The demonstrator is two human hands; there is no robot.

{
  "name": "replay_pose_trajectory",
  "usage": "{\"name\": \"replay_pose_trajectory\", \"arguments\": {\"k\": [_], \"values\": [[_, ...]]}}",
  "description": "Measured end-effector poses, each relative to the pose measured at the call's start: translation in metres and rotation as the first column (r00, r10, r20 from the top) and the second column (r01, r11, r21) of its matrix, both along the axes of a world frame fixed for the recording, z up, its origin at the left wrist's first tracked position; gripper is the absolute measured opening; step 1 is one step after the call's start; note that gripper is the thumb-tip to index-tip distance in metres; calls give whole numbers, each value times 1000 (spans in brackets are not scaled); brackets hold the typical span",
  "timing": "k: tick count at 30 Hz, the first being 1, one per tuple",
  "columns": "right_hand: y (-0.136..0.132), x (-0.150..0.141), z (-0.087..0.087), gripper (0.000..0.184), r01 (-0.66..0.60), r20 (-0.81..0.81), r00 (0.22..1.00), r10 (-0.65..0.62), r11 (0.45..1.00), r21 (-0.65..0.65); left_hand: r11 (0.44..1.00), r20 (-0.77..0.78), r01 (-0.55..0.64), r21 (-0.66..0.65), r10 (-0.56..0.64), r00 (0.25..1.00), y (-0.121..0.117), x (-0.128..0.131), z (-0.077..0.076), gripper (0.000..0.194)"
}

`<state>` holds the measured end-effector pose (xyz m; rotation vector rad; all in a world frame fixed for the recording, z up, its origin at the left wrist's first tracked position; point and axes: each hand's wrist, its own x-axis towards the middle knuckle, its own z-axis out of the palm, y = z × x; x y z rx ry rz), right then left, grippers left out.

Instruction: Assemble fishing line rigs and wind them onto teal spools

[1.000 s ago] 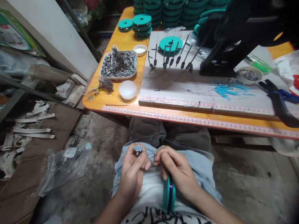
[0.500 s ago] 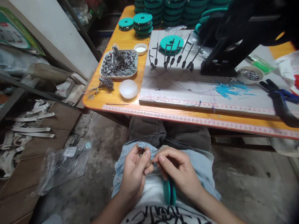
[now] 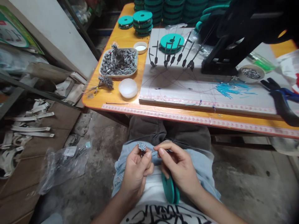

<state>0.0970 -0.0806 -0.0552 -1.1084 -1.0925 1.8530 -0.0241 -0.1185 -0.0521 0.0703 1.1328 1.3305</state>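
Note:
Over my lap, my left hand [image 3: 137, 166] is closed around a small bunch of thin wires with pale blue-grey beads [image 3: 141, 147] at the top. My right hand [image 3: 178, 166] pinches thumb against forefinger close beside it, on a thin strand too fine to make out clearly. A teal spool [image 3: 170, 188] hangs below my right palm, against my shirt; whether the curled fingers touch it I cannot tell.
A wooden table [image 3: 93, 96] ahead carries a tray of grey sinkers [image 3: 119, 62], a white cup [image 3: 128, 88], light-blue tube pieces [image 3: 233, 89], pliers [image 3: 283, 99] and a black stand [image 3: 219, 63]. Measuring tapes [image 3: 177, 117] line its front edge. Teal spools [image 3: 142, 22] stand behind.
My right hand has shifted slightly, opening a small gap from the left fingers. The beaded bunch shows more fully, and the teal spool has tilted and swung a little to the right.

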Motion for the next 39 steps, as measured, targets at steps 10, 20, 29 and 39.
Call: {"name": "replay_pose_trajectory", "arguments": {"k": [10, 20, 29, 39], "values": [[-4, 3, -2, 31, -107, 21, 994, 107, 994, -6, 1000, 0, -20, 11, 20, 1000, 1, -1, 3, 39], [-2, 2, -3, 24, -106, -25, 994, 106, 994, -22, 999, 182, -2, -55, 11, 983, -3, -7, 6, 33], [1, 2, 2, 19, -55, 115, 992, 42, 992, 112, 1000, 128, 2, 4, -2, 992, -2, -5, 9, 31], [-13, 1, 5, 16, 46, 26, 999, -47, 998, 43, 996, 139, 24, 85, -36, 990, -7, 1, 20, 24]]}}
